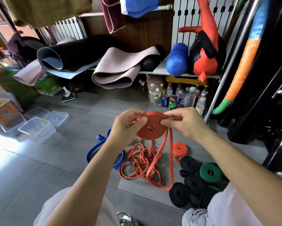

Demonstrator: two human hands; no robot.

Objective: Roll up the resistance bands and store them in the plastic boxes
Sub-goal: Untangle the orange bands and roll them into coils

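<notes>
A flat orange coil of resistance band (151, 127) is held in front of me above the floor. My left hand (126, 126) grips its left edge, thumb on top. My right hand (185, 122) pinches its right edge. The coil's loose tail (170, 160) hangs down to the grey floor. Below lie tangled thin orange bands (140, 162), a loose blue band (94, 149), a small rolled orange band (180, 148), several rolled black bands (188, 163) and a rolled green band (210, 172). Clear plastic boxes (37, 129) stand open on the floor at left, a lid (57, 118) beside them.
A low shelf (161, 71) at the back carries rolled yoga mats (114, 69), a blue foam roller (177, 58) and a red punching toy. Bottles and cans (174, 97) crowd the floor under it. A black rack (267, 95) stands at right. My knees and shoes show at the bottom.
</notes>
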